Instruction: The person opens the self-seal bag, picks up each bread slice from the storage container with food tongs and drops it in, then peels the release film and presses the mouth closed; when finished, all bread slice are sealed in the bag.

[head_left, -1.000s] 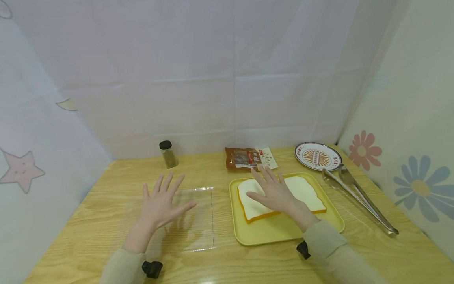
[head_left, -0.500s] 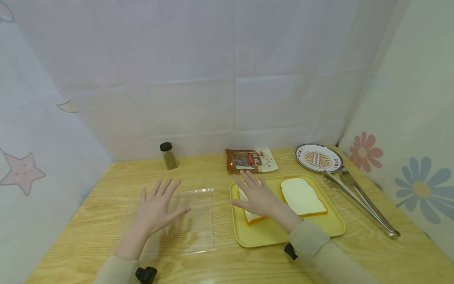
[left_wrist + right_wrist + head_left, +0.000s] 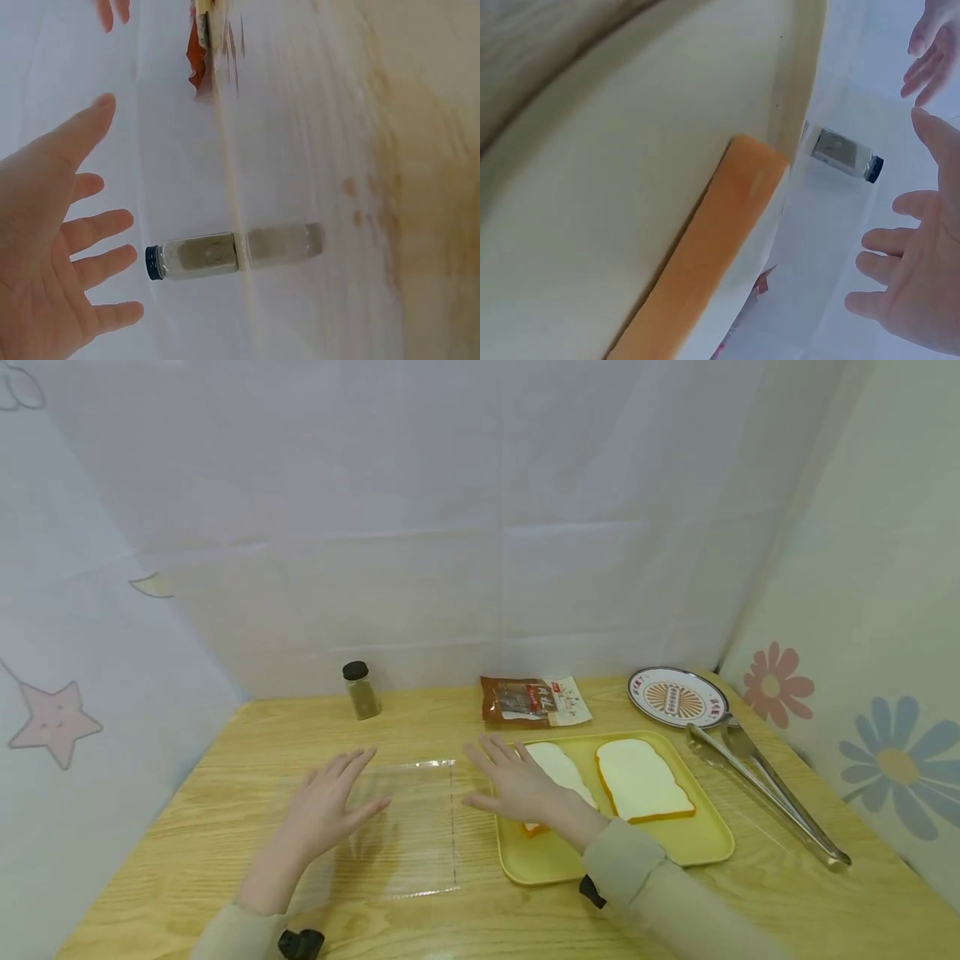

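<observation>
My left hand (image 3: 326,810) hovers over a clear plastic sheet (image 3: 420,843) on the table, its fingers spread and holding nothing. The right hand (image 3: 517,785), also with fingers apart, hangs above the left edge of a yellow tray (image 3: 562,864) and covers part of one bread slice (image 3: 558,768). A second bread slice (image 3: 645,777) lies to its right on the same tray. Both slices are white with orange crusts. In the right wrist view the orange crust (image 3: 705,255) shows close up below the open palm, apart from it.
Behind the sheet stands a black-capped glass jar (image 3: 363,693). A brown and white food packet (image 3: 534,701) lies behind the tray. At the right are a patterned plate (image 3: 677,696) and metal tongs (image 3: 772,793). Fabric walls (image 3: 420,527) close off the back and sides.
My right hand has moved left across the tray, uncovering the right bread slice and part of the left one. The left hand has shifted slightly left and turned a little.
</observation>
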Available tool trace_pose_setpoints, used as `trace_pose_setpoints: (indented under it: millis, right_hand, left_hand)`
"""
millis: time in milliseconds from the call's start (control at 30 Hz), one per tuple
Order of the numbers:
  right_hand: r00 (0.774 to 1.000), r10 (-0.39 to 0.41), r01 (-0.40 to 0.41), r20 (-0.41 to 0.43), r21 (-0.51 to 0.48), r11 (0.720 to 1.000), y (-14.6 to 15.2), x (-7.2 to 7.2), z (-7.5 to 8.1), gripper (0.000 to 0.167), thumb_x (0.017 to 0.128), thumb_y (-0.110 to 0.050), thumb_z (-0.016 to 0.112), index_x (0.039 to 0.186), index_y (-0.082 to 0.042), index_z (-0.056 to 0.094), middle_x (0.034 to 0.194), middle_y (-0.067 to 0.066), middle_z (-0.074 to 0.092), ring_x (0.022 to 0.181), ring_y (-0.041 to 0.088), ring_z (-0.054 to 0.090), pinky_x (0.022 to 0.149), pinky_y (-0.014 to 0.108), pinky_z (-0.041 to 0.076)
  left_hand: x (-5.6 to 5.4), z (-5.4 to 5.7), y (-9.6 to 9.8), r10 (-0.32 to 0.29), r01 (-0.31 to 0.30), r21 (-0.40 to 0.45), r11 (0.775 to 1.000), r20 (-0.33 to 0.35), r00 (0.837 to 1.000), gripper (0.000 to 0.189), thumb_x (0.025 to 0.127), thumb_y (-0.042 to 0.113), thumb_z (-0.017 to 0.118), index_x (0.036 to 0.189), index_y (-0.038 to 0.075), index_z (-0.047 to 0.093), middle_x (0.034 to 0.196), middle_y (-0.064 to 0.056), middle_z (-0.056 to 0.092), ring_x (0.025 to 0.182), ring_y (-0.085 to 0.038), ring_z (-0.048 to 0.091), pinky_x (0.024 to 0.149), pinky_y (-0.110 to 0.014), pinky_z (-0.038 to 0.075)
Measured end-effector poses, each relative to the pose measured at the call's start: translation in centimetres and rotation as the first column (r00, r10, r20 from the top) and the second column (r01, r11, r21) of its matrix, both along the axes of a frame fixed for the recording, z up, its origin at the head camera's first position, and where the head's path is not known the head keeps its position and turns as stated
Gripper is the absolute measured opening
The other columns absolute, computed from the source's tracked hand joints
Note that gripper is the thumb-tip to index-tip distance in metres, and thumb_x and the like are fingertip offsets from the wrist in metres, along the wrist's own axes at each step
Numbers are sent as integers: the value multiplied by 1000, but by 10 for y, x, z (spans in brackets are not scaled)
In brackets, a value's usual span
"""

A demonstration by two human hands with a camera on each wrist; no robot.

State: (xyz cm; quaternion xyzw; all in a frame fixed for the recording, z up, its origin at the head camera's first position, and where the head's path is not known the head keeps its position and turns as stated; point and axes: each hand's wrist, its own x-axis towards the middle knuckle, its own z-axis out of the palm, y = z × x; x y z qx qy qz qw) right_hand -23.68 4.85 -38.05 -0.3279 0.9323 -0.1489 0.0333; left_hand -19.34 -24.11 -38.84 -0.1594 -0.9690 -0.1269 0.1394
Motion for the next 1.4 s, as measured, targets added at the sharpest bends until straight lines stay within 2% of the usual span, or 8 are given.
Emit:
trace_pose_setpoints:
  millis: [100,300,400,600,800,1067,1267,1400]
  right_hand:
    - [1000,24,-25,13,20,999,-7,0,-1,75,94,-53,46,152,-17,17,158,13,14,147,30,9,117,57,10]
    - [996,71,-74,63,56,996,-23,-1,-5,74,95,-52,46,152,-17,16,157,13,17,146,29,12,117,57,12]
    - [995,75,-79,58,83,993,-28,-2,-6,72,96,-49,47,152,-16,17,157,12,20,146,29,14,117,57,15]
    - [996,78,-85,54,146,986,-36,-2,-11,68,97,-41,49,150,-9,21,156,13,23,145,29,20,118,52,18]
    - [993,75,-94,93,212,973,-44,0,-17,60,100,-38,44,149,-7,26,156,10,24,145,26,20,118,51,19]
    - [987,81,-122,139,316,941,-49,6,-18,56,102,-35,38,150,-11,24,157,4,22,146,18,19,119,46,20]
    - [986,110,-151,129,377,914,-53,11,-16,58,100,-36,42,149,-11,24,157,4,22,145,17,19,118,48,20]
    - [985,90,-141,145,400,905,-54,14,-16,60,99,-40,43,150,-13,25,158,2,19,146,16,17,118,48,19]
  left_hand:
    - [1,-2,-2,-11,11,-1,1000,4,1000,71,86,43,65,142,7,39,140,-20,46,128,-45,42,102,-69,29]
    - [2,-6,-2,-64,63,17,998,87,994,65,85,35,69,136,2,46,135,-26,49,120,-46,50,98,-60,42]
    - [1,-8,-1,-85,84,9,996,128,988,61,83,30,71,132,0,50,130,-25,54,115,-43,55,96,-59,45]
    - [-2,-11,3,-115,112,28,993,196,974,59,81,25,74,128,-3,53,129,-24,55,116,-41,55,99,-54,44]
    - [-1,-11,5,-144,118,103,988,312,939,71,80,31,74,135,-4,45,141,-29,40,125,-47,45,104,-57,38]
    - [-4,-15,3,-161,107,156,982,393,905,81,74,34,77,138,-3,42,145,-26,36,131,-45,38,106,-58,34]
    - [-5,-16,4,-153,109,128,986,417,896,74,75,28,77,134,-4,47,137,-25,49,125,-42,48,103,-54,41]
    - [-6,-15,7,-137,97,115,989,425,895,70,74,27,78,130,-5,51,132,-24,54,121,-40,52,101,-53,43]
